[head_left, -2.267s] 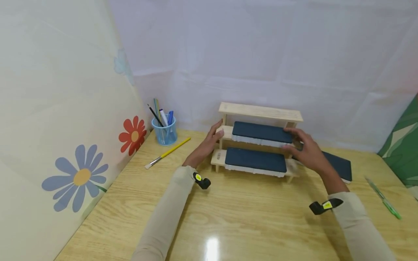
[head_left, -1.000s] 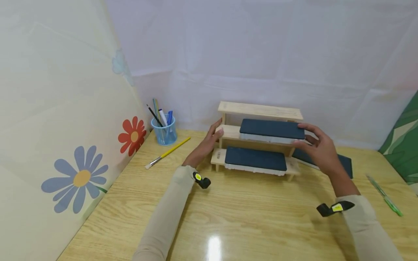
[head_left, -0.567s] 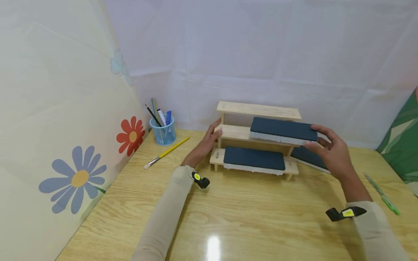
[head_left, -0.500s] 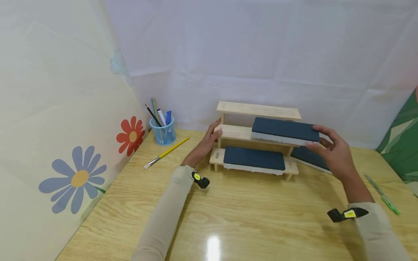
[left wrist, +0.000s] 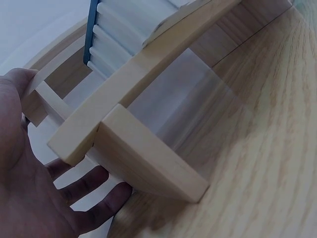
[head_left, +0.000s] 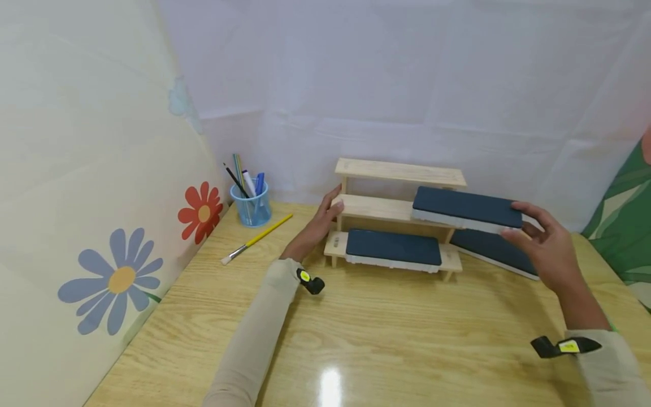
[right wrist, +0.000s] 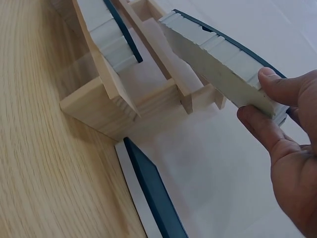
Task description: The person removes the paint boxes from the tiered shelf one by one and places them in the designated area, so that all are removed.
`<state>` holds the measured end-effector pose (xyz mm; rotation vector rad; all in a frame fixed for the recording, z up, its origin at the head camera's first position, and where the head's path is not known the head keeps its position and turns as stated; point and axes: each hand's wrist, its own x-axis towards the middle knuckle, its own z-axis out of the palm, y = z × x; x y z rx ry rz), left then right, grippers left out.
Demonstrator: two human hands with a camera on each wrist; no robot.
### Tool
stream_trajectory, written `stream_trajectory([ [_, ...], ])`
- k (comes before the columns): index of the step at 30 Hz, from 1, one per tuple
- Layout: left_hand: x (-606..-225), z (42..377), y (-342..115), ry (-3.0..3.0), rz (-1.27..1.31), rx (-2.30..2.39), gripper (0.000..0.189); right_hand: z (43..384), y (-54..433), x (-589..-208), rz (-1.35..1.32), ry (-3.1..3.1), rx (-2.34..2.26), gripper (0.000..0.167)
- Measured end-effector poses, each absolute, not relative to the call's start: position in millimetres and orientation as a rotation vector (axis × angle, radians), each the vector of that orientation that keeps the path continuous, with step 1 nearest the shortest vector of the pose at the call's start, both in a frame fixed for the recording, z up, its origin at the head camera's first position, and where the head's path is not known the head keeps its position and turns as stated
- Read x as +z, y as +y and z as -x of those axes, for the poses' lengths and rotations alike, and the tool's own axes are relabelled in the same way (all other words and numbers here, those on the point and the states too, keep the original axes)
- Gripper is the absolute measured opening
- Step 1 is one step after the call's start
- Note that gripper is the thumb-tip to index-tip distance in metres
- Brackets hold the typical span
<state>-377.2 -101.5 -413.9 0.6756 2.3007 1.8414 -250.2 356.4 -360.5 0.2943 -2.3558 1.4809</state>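
Observation:
A three-tier wooden rack [head_left: 376, 206] stands on the table. My left hand [head_left: 317, 223] grips its left end, thumb at the end of the middle shelf and other fingers behind. My right hand [head_left: 551, 249] pinches the right end of a long flat block [head_left: 463, 206], dark blue on top with white ribbed sides, like a board eraser. The right wrist view shows its pale underside, thumb and fingers on opposite faces. Its left end overlaps the middle shelf's right part in the head view. A like block [head_left: 394, 246] lies on the lowest shelf.
Another dark blue and white block [head_left: 493, 251] lies on the table right of the rack. To the left are a yellow paintbrush [head_left: 256, 238] and a blue mesh cup [head_left: 251, 209] of pens. A white cloth [head_left: 325, 85] hangs behind.
My right hand has drawn the upper eraser-like block rightward along the middle shelf and past its right end, baring most of that shelf. My left hand has stayed on the rack.

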Motion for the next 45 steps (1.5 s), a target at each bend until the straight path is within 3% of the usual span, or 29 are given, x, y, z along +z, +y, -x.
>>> stream_trajectory([
  [20, -407, 377, -104, 2.300, -0.620, 1.795, 0.063, 224, 396, -368, -0.059, -2.391, 1.315, 0.062],
  [45, -415, 376, -104, 2.271, -0.610, 1.844, 0.059, 199, 424, -390, -0.033, -2.350, 1.183, 0.060],
])
